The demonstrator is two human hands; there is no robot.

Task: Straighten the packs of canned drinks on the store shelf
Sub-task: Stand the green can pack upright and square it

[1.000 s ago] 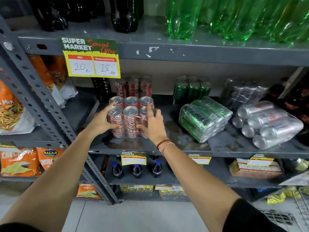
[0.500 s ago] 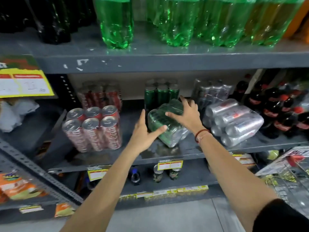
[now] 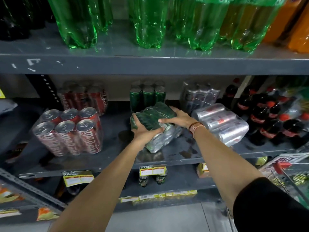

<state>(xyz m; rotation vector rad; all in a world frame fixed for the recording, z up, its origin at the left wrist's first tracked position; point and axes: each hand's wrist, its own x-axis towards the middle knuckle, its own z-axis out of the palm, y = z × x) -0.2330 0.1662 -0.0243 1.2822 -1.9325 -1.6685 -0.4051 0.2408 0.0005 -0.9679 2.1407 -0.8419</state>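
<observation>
Head view: shrink-wrapped pack of green drink cans (image 3: 154, 118) lies tipped on grey shelf (image 3: 108, 162), between both hands. Left hand (image 3: 143, 130) and right hand (image 3: 179, 118) clasp opposite ends. Likely heavy, film slick; grip corners.

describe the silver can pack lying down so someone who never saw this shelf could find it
Start on the middle shelf, below the row of green bottles. Look right of the green can pack held by both hands, and left of the dark cola bottles. The silver can pack lies on its side in clear wrap, unlike the upright red can pack.
</observation>
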